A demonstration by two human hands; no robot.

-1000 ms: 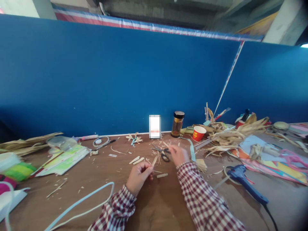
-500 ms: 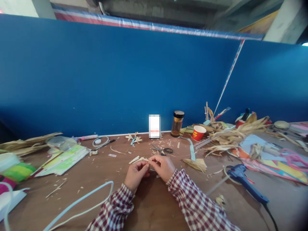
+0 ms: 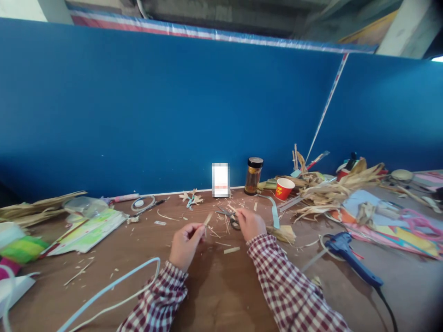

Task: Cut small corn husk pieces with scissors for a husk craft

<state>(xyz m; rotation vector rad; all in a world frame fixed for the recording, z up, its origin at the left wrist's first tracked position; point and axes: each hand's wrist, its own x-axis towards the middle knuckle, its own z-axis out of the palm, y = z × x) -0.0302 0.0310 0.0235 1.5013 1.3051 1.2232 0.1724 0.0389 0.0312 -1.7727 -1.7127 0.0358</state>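
Note:
My left hand [image 3: 187, 243] is closed, its thumb and forefinger pinching a short strip of dried corn husk [image 3: 208, 218] that points up and away. To the right, my right hand [image 3: 250, 225] is closed at the fingertips beside a pair of scissors [image 3: 235, 224] lying on the table. A pale sliver shows by those fingertips, but whether they grip it is unclear. Thin husk shavings [image 3: 218, 228] are scattered between the hands, and a flat pale husk piece [image 3: 231, 250] lies nearer me. A folded husk [image 3: 284, 234] rests right of my right hand.
A blue glue gun [image 3: 356, 260] with a black cord lies at the right. Behind stand a lidded jar [image 3: 254, 176], a red paper cup [image 3: 285, 189] and a pile of husks [image 3: 332, 191]. A pale blue cable [image 3: 114, 289] loops at front left. A blue partition [image 3: 155, 106] closes the back.
My hands have come apart from each other. The left moved slightly left with the husk strip; the right moved right and forward to beside the scissors.

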